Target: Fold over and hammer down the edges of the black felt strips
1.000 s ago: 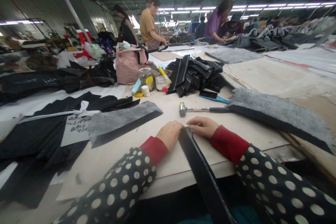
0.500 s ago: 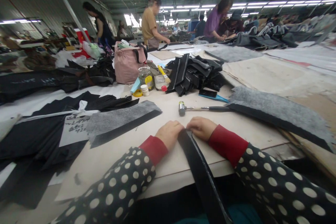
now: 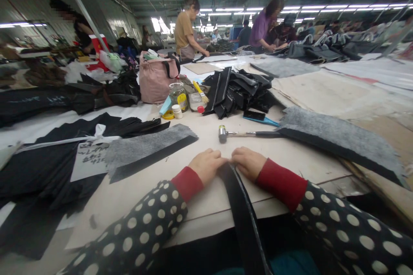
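A long pale table (image 3: 290,154) in a big workshop, seen from the seat of a person in dotted sleeves with red cuffs. At far left, black cloth (image 3: 41,167) lies in a heap with a handwritten paper tag (image 3: 88,157) on it. Just right of that lies a grey felt strip (image 3: 148,146) with a black edge. Behind it stand a pink bag (image 3: 156,77) and a glass jar (image 3: 178,94).

In the centre, near the table's front edge, the left hand (image 3: 206,165) and the right hand (image 3: 247,162) sit close together, knuckles up. Their fingers are curled down on the far end of a black strap (image 3: 238,210), each hand closed on one side of it. The strap runs from the hands back over the table edge and hangs down towards the person's lap.

Just beyond the hands lies a hammer (image 3: 245,134), its head to the left. Behind it are a blue-handled brush (image 3: 260,117) and a pile of black pieces (image 3: 238,88). At right lies a larger grey felt piece (image 3: 338,137), touching the hammer's handle. Other people stand at work at the table's far end
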Demonstrator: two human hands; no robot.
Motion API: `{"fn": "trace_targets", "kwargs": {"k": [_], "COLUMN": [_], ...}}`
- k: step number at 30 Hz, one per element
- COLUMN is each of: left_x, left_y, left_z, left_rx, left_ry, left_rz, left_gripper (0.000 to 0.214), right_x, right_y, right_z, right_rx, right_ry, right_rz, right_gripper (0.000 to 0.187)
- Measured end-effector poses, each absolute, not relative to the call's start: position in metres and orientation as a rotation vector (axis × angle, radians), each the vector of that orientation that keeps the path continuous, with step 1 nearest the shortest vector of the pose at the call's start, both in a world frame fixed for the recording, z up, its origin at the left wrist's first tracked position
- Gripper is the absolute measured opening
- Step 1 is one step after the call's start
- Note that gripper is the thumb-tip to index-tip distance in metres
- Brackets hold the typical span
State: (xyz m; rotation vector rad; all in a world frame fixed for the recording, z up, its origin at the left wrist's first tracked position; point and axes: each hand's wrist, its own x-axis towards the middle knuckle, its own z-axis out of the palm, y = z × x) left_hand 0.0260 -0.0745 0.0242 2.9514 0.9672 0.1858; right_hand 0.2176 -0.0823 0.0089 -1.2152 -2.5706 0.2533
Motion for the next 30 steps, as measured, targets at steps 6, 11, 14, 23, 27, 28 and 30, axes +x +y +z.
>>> {"fn": "trace_targets", "kwargs": {"k": [6,11,14,23,27,28,30], "left_x": [0.027,0.024,0.020,0.002,-0.012,-0.014,-0.014], "left_y": [-0.076,-0.072,-0.071,-0.055,-0.045,-0.043,-0.042], "left_z": [0.022,0.017,0.016,0.020,0.020,0.019,0.017], "left_rx": [2.838,2.702,2.640,2.359,2.225,2.226,2.247], "left_ry": [1.031,1.091,1.134,0.966,0.953,0.961,0.991], "left_rz": [0.340,0.463,0.494,0.457,0.464,0.471,0.501], "left_gripper": [0.021,0.021,0.026,0.025,0.029,0.028,0.025], "right_x": [0.228,0.209,0.203,0.191,0.188,0.188,0.187], "right_y": [-0.105,-0.130,-0.127,-0.082,-0.068,-0.067,-0.066], "right_z": [0.020,0.029,0.032,0.046,0.046,0.045,0.042], "right_rx": [-1.625,-1.828,-1.857,-1.717,-1.630,-1.615,-1.580], "right_ry": [-2.235,-2.336,-2.367,-2.575,-2.649,-2.645,-2.633], "right_rz": [0.560,0.493,0.545,0.574,0.543,0.558,0.589], "right_gripper": [0.027,0.028,0.020,0.011,0.012,0.013,0.016]}}
